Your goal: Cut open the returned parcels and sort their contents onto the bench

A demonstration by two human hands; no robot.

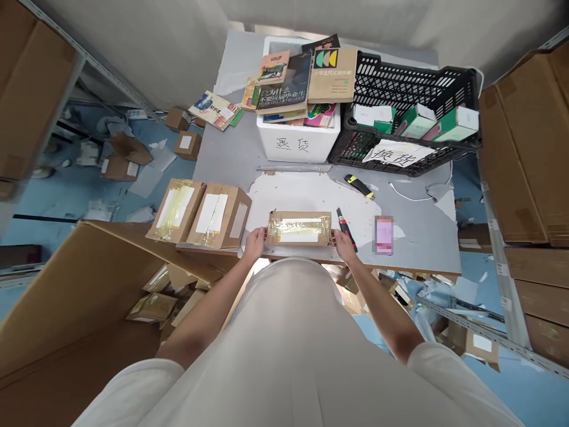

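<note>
A small taped cardboard box (299, 228) with a white label on top lies at the table's front edge. My left hand (255, 244) grips its left end, and my right hand (344, 245) grips its right end. Fingers of both hands are partly hidden behind the box ends. Just beyond my right hand lies a red and black utility knife (346, 229). Farther back is a yellow and black utility knife (359, 186). To the left of my left hand stand two labelled cardboard boxes (227, 214) (176, 209), side by side.
A white foam box (297, 145) heaped with books and a black plastic crate (409, 77) holding green and white boxes stand at the back. A blurred pink phone-like item (384, 235) lies to the right. A large open carton (84, 279) with parcels is at lower left.
</note>
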